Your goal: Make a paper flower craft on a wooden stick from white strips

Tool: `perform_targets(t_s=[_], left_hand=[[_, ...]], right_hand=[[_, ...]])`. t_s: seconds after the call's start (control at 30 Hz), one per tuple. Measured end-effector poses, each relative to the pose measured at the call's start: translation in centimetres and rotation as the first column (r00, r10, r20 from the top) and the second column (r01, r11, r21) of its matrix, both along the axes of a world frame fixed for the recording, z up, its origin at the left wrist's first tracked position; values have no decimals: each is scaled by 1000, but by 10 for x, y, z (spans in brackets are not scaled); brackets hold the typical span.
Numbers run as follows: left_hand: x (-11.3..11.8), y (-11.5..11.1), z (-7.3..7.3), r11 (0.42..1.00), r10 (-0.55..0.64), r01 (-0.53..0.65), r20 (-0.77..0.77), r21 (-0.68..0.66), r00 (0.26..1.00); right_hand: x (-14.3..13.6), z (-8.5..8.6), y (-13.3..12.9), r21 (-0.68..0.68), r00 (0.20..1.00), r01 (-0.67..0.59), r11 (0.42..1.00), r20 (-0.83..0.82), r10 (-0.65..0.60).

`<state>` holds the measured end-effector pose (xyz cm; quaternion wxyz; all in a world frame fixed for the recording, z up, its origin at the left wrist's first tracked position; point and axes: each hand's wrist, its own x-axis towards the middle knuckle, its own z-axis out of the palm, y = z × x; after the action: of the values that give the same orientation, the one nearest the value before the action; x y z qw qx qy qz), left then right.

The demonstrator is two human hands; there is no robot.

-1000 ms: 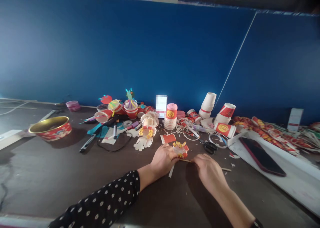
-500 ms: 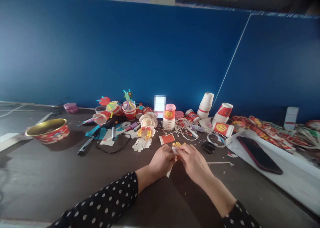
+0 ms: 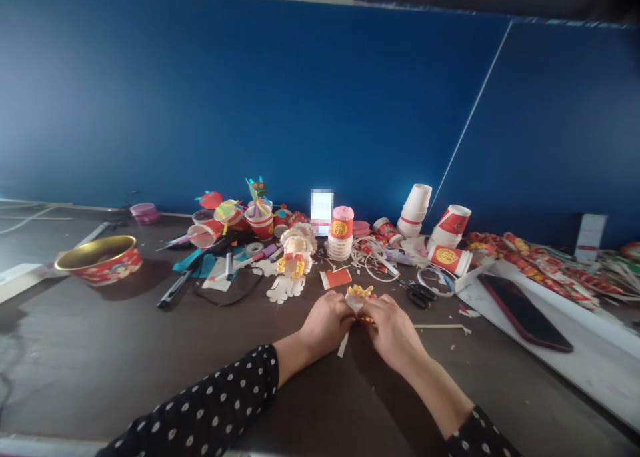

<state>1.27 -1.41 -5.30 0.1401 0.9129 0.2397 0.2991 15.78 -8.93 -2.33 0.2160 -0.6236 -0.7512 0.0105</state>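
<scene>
Between my two hands is a small paper piece (image 3: 356, 301), white on one side with yellow and red print along its curled edge. My left hand (image 3: 327, 322) is closed on its left side, and a narrow white strip (image 3: 343, 344) hangs down below those fingers. Fingers bent, my right hand (image 3: 395, 327) pinches the piece from the right. Just beyond the hands lies a red paper scrap (image 3: 336, 279). Black-handled scissors (image 3: 419, 294) rest to the right of my right hand, and a thin wooden stick (image 3: 440, 326) lies beside its wrist.
Behind stand a stack of paper cups with a pink top (image 3: 342, 233) and white cups (image 3: 416, 210). A red and gold tin (image 3: 103, 270) is at left, with a cutter knife (image 3: 175, 290) nearer. On the right, a phone (image 3: 525, 312) lies in a white tray (image 3: 600, 370).
The fingers have shifted slightly on the paper piece, and more of its white side shows between my hands. The whole view has moved a little.
</scene>
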Motion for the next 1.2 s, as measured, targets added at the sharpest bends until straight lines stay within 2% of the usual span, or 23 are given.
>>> perform_targets(t_s=[0.23,0.43,0.67,0.83,0.97,1.1,1.2], left_hand=[[1,2,-6,996,67,-67,4,-66,998],[1,-2,1,993,115,-115,-107,0,988],[2,-5,7,999,24,-19,-115,46,993],[3,-3,4,999,42,-40,-78,26,996],[1,-1,5,1000,-20,21,-63,15,998],[-2,-1,7,996,-87,87,-40,-14,995],[-7,-2,7,997,-64,64,3,-51,998]], right_hand=[[-1,3,0,-20,1000,5,1000,-31,-6],[0,1,2,-22,999,4,1000,-37,-5],[0,-2,4,-11,996,-30,999,-90,29],[0,-3,5,-32,993,-12,999,-117,8],[-1,-4,5,-43,991,6,999,-135,-12],[0,-5,7,-17,988,-21,1000,-152,19],[2,-5,8,-5,989,-25,1000,-146,24]])
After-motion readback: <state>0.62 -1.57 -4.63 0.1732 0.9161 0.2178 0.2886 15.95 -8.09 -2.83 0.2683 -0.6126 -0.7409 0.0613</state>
